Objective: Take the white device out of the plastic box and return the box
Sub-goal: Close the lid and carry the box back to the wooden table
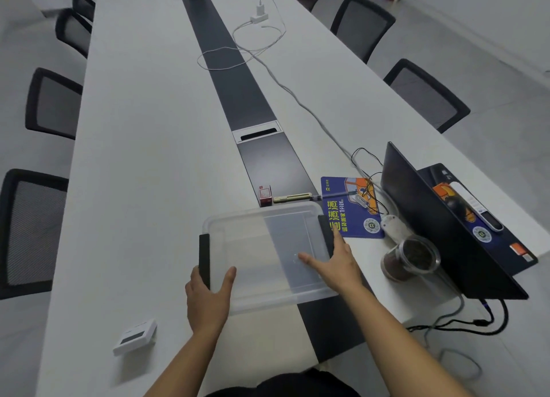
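Hidden or unclear: the plastic box (268,256) is clear, so its walls blur into the surface (143,164) beneath; it looks empty. Both forearms are cut off by the bottom edge of the frame. Objects at the top edge are blurred and cropped.
Plastic box: lower centre of the frame, lid off, straddling the dark strip (238,92) that runs up the middle of the surface. Whether it rests on the surface or is lifted slightly cannot be told.
Left hand (208,292): at the box's near-left corner, thumb hooked over the rim into the box, fingers wrapped outside around the black latch (204,256); it grips the box.
Right hand (336,262): on the box's right side, thumb spread inside over the rim, index finger stretched along the black latch on that side, palm against the wall; it holds the box.
White device (135,336): lower left of the frame, lying on the surface, well apart from the box, dark screen facing up.
Right of the box: blue card (351,215), glass jar (410,259), open laptop (440,224), cables.
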Motion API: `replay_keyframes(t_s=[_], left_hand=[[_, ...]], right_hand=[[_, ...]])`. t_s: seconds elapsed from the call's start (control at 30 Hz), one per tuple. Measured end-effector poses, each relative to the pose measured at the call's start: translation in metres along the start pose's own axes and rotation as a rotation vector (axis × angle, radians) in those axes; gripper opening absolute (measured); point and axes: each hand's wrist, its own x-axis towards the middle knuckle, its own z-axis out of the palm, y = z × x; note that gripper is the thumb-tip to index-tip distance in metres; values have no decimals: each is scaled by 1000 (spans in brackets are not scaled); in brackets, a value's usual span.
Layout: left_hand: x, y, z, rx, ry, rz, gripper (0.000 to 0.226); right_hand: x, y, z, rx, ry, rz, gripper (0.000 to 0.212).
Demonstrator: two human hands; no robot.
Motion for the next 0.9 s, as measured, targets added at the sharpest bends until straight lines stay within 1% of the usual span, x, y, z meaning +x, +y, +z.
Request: replay_keyframes(t_s=[0.03, 0.1, 0.17, 0.2, 0.3, 0.43, 0.5, 0.63, 0.73, 0.77, 0.83, 0.9], left_hand=[[-1, 0, 0, -29, -7, -22, 95], [-2, -2, -2, -89, -11, -51, 91], [-6, -2, -4, -157, -10, -71, 83], [-9, 0, -6, -182, -9, -68, 77], [-19, 10, -17, -221, 46, -44, 61], [-42, 26, -43, -351, 203, -28, 61], [-58, 32, -57, -405, 274, -25, 62], [-102, 33, -78, -448, 442, -56, 67], [-134, 18, -94, -477, 557, -89, 68], [-144, 11, -102, -490, 602, -102, 68], [-165, -5, -121, -508, 686, -119, 65], [-184, -23, -144, -532, 764, -132, 56]], right_hand=[[-4, 2, 2, 26, 0, -3, 124], [-14, 9, 6, 163, 3, 32, 127], [-26, 18, 10, 261, 8, 63, 122], [-30, 21, 11, 257, 14, 58, 119], [-37, 18, 5, 231, 37, -12, 116], [-36, -8, -11, 352, 4, -179, 107], [-35, -25, -18, 378, -43, -262, 108], [-40, -53, -19, 372, -200, -377, 106], [-54, -72, -8, 366, -298, -467, 99], [-63, -78, -2, 361, -329, -498, 97], [-88, -91, 11, 347, -391, -542, 99], [-119, -102, 29, 328, -448, -573, 101]])
